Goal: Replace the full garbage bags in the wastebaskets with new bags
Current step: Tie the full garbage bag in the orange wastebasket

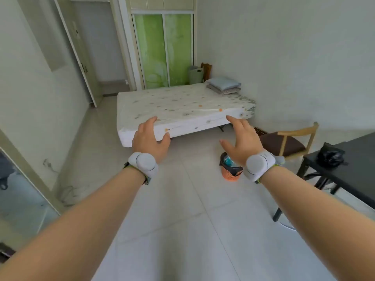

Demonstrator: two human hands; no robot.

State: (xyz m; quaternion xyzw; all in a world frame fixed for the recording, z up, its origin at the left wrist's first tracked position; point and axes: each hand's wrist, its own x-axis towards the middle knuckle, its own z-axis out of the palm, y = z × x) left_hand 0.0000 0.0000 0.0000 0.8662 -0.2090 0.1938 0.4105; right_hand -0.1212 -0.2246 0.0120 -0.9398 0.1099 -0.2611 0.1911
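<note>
Two bare forearms reach forward from the bottom edge, each with a grey band at the wrist, over a pale tiled floor (182, 220). The left hand (150, 138) is held palm down with fingers loosely spread and empty, nothing in its grasp. The right hand (240, 139) is likewise spread wide and empty, fingers pointing ahead, and in the view it overlaps the top of the bin (230, 171). The bin is a small orange basket standing on the floor, lined with a black bag (233, 169) whose rim is folded over the edge, and it holds something blue-green that cannot be made out clearly. Beyond the bin lies a white mattress (182, 110) with small printed spots, and folded bedding (223, 85) sits on its far corner from the bin. Just right of the bin stands a wooden chair (292, 142) with a dark seat, and further right of the bin is a black table (355, 169) with a crumpled black bag bundle (330, 157) on top. Far behind the bin, past the mattress, are green sliding doors (162, 51) and a grey hamper (194, 75).
</note>
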